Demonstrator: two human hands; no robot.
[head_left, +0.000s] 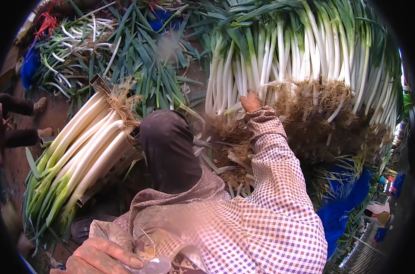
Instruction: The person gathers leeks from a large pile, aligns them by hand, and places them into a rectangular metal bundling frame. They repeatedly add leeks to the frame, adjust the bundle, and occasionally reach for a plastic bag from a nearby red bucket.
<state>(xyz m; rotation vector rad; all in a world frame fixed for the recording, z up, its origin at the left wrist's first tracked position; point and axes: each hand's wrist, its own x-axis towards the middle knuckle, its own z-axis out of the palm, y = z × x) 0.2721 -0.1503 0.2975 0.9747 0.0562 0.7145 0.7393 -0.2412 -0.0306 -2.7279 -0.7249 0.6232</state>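
My right hand (251,101) reaches forward to the front of a big pile of leeks (317,50). Its fingers are closed around a white leek stalk near the root end. The pile's stalks stand side by side, green leaves away from me and brown roots towards me. My left hand (102,256) is low by my lap, its fingers together and bent. A shiny clear piece (157,265) shows by its fingertips; what it holds is hidden. Left of my knee, a bunch of thick leeks (91,146) lies across a metal-edged stand, roots up and leaves hanging down.
Loose leek leaves (146,59) and thin leeks (73,50) cover the ground at the far left, near red twine (47,23). Trimmed roots and scraps (232,166) lie beside my knee. Blue sheeting (340,205) is at the right. Another person's shoes (41,106) show at the left edge.
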